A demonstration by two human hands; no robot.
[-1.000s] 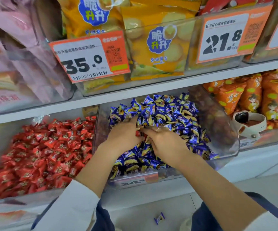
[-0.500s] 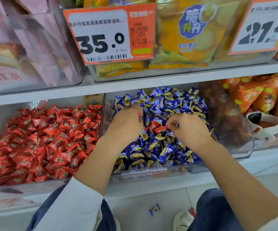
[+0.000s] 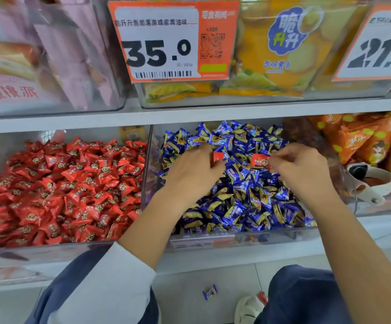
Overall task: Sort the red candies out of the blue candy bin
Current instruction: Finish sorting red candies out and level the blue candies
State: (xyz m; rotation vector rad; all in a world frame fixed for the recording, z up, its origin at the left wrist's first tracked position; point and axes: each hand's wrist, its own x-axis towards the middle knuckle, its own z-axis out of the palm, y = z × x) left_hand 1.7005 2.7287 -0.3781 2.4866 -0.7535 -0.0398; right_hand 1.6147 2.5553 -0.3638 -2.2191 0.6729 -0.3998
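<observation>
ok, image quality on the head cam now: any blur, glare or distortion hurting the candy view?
Head view: wide-angle bend, the shelf edge bows. Both hands, left hand and right hand, look slightly soft; the red candy in the right grip is readable, while the one at the left fingers is half hidden. Pale sheen on the clear bin fronts; lighting is even, with no hard shadows.
</observation>
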